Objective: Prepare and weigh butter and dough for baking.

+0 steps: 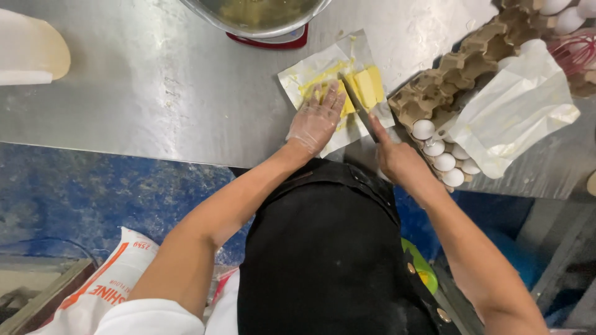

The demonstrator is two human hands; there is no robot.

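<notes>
My left hand (316, 118), in a clear glove, lies flat with fingers spread on the butter (362, 89), which sits on its wrapper (304, 74) at the bench's (155, 80) near edge. My right hand (397, 158) is closed round a knife (359, 107), blade down in the butter. An egg tray (447, 87) crowds the right side, a crumpled bag (515, 111) on it; a bowl (261, 22) stands just beyond.
</notes>
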